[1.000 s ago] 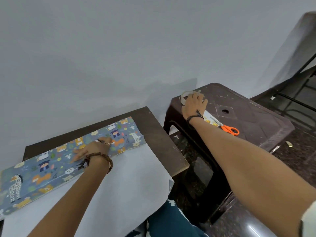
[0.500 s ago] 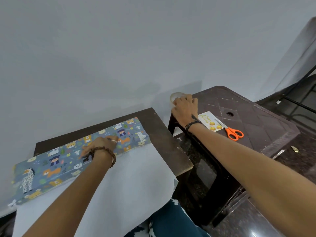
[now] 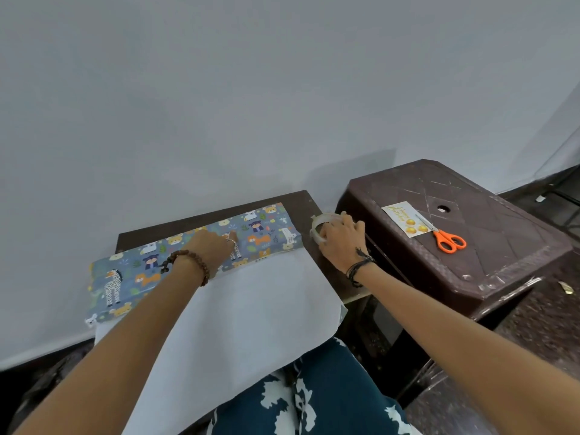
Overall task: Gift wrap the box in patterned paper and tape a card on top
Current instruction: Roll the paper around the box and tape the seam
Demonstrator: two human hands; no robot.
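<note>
The box (image 3: 194,255), already covered on top by the animal-patterned paper (image 3: 266,230), lay along the far edge of the small dark table (image 3: 309,202), its left end jutting past the table's left edge. The paper's white underside (image 3: 244,309) spread from the box over the near edge and onto the person's lap. The left hand (image 3: 208,249) pressed down on the top of the box near its middle; whether the fingers lay flat or bent was hard to make out. The right hand (image 3: 340,238) gripped a roll of clear tape (image 3: 320,229) above the table's right edge, in the narrow gap between the table and the brown plastic stool (image 3: 502,255). A strip of bare tabletop showed between the box's right end and that edge.

On the stool, near its left back corner, lay the card (image 3: 400,219), with orange-handled scissors (image 3: 447,240) resting partly across it; the rest of the stool top was open.

Half a second earlier the right hand and tape were at the stool's left back corner; they had since come across to the table, while the left hand stayed put.
</note>
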